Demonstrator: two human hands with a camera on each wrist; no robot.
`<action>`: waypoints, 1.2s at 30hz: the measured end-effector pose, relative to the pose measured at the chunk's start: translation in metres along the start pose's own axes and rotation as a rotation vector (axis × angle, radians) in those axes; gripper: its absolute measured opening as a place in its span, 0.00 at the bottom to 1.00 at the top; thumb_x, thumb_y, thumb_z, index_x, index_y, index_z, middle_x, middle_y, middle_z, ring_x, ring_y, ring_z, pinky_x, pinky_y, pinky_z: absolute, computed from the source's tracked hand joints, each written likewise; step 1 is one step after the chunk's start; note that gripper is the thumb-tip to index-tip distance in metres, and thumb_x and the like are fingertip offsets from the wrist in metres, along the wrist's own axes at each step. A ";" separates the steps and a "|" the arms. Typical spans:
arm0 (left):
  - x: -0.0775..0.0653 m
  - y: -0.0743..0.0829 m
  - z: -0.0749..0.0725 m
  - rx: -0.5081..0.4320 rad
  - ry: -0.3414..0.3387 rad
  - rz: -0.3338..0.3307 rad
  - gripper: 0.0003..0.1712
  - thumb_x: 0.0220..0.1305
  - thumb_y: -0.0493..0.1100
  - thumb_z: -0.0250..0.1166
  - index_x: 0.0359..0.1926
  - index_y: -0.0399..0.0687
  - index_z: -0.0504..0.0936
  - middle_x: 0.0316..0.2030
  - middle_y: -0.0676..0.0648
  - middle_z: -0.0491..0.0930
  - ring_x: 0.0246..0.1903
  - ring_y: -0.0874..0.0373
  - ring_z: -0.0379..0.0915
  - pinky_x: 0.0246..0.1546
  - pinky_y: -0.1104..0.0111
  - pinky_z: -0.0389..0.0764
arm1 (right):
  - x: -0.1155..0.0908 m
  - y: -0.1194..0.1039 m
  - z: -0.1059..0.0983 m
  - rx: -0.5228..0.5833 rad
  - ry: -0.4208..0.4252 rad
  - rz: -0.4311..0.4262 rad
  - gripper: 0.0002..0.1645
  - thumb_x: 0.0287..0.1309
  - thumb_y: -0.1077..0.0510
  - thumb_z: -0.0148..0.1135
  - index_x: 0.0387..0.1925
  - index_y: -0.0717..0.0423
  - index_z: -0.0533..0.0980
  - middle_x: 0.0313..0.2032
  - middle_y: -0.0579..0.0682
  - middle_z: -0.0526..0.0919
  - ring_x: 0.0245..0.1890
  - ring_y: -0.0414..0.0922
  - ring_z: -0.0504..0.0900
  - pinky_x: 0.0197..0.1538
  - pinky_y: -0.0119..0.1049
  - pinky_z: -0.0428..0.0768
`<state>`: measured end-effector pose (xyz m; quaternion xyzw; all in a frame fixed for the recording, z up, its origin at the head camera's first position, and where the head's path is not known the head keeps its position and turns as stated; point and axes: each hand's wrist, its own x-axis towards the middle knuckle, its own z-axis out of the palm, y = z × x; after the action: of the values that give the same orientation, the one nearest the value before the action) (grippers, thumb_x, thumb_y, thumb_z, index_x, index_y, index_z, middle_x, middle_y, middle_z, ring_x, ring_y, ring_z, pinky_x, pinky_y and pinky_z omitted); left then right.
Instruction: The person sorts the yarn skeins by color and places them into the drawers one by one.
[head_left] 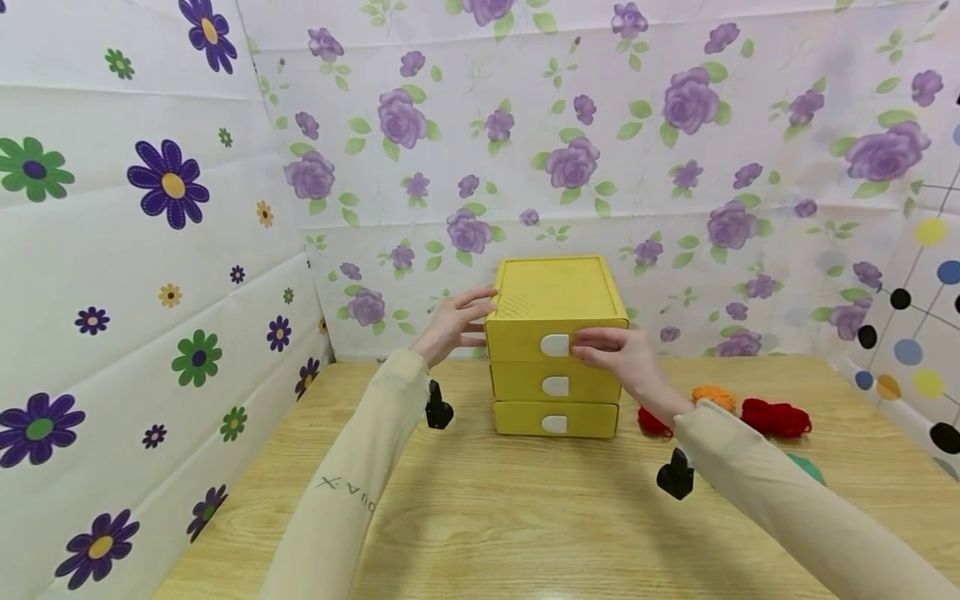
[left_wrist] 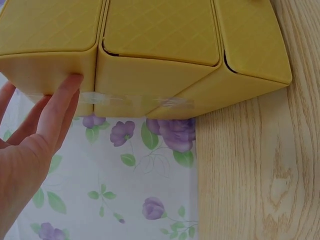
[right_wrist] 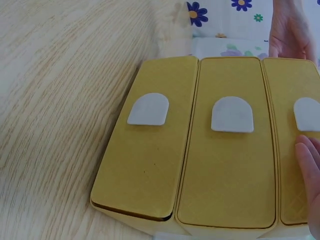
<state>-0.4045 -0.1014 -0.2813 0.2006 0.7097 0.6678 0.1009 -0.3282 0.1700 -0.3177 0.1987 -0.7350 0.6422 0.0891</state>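
A yellow three-drawer box [head_left: 558, 287] stands on the wooden table against the floral cloth. Each drawer front carries a white tab handle [right_wrist: 232, 115], and all the drawers are pushed in. My left hand [head_left: 459, 325] rests its extended fingers on the box's left side, up near the top; the left wrist view shows a fingertip touching that side wall. At the top drawer [head_left: 517, 340], my right hand [head_left: 618, 354] has its thumb and fingers close together, fingertips right at the straight edge of the top white handle [right_wrist: 307, 114]. These fingers look fairly straight.
Right of the box lie yarn balls: an orange one [head_left: 712, 397], a dark red one [head_left: 776, 417], another red one [head_left: 651, 422] partly behind my right arm, and a teal one [head_left: 807, 468]. Patterned cloths stand behind and at both sides of the table [head_left: 525, 517].
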 end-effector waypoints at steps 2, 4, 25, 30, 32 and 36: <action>0.000 -0.001 0.000 -0.004 0.010 0.005 0.26 0.65 0.45 0.56 0.64 0.51 0.66 0.59 0.45 0.62 0.46 0.43 0.69 0.41 0.54 0.74 | 0.001 0.000 0.002 -0.004 0.000 -0.004 0.19 0.53 0.66 0.62 0.47 0.71 0.75 0.41 0.62 0.79 0.40 0.52 0.79 0.41 0.38 0.76; 0.000 -0.002 0.001 -0.008 0.017 0.007 0.26 0.65 0.45 0.57 0.64 0.51 0.66 0.59 0.45 0.63 0.46 0.43 0.70 0.41 0.54 0.74 | 0.002 0.001 0.005 -0.006 0.001 -0.007 0.18 0.53 0.67 0.62 0.47 0.71 0.75 0.41 0.63 0.79 0.40 0.52 0.79 0.41 0.38 0.76; -0.002 -0.006 0.002 -0.032 0.020 -0.007 0.26 0.65 0.44 0.56 0.64 0.49 0.65 0.59 0.43 0.62 0.47 0.40 0.68 0.41 0.53 0.73 | 0.005 0.005 0.010 0.016 0.046 -0.027 0.12 0.54 0.70 0.59 0.41 0.73 0.77 0.37 0.64 0.80 0.35 0.50 0.81 0.38 0.39 0.77; -0.001 -0.005 0.002 -0.038 0.037 -0.002 0.26 0.65 0.44 0.56 0.63 0.49 0.66 0.59 0.43 0.63 0.45 0.41 0.69 0.41 0.53 0.74 | 0.005 0.002 0.010 0.028 0.044 -0.034 0.12 0.54 0.70 0.59 0.40 0.75 0.76 0.37 0.66 0.79 0.35 0.50 0.81 0.38 0.40 0.77; -0.001 -0.004 0.003 -0.035 0.046 -0.002 0.26 0.65 0.44 0.57 0.63 0.50 0.67 0.58 0.44 0.64 0.44 0.42 0.70 0.40 0.54 0.74 | 0.005 0.000 0.010 0.029 0.036 -0.033 0.13 0.54 0.70 0.59 0.41 0.76 0.76 0.38 0.67 0.79 0.35 0.51 0.81 0.38 0.41 0.77; 0.001 -0.003 0.003 -0.027 0.050 0.004 0.26 0.64 0.45 0.57 0.63 0.51 0.67 0.57 0.45 0.65 0.43 0.44 0.72 0.40 0.55 0.75 | 0.004 -0.003 0.008 0.027 0.023 -0.033 0.13 0.55 0.70 0.58 0.41 0.77 0.76 0.38 0.68 0.78 0.36 0.53 0.81 0.39 0.42 0.77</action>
<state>-0.4044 -0.0981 -0.2845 0.1838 0.7025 0.6823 0.0842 -0.3296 0.1609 -0.3152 0.2043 -0.7218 0.6529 0.1053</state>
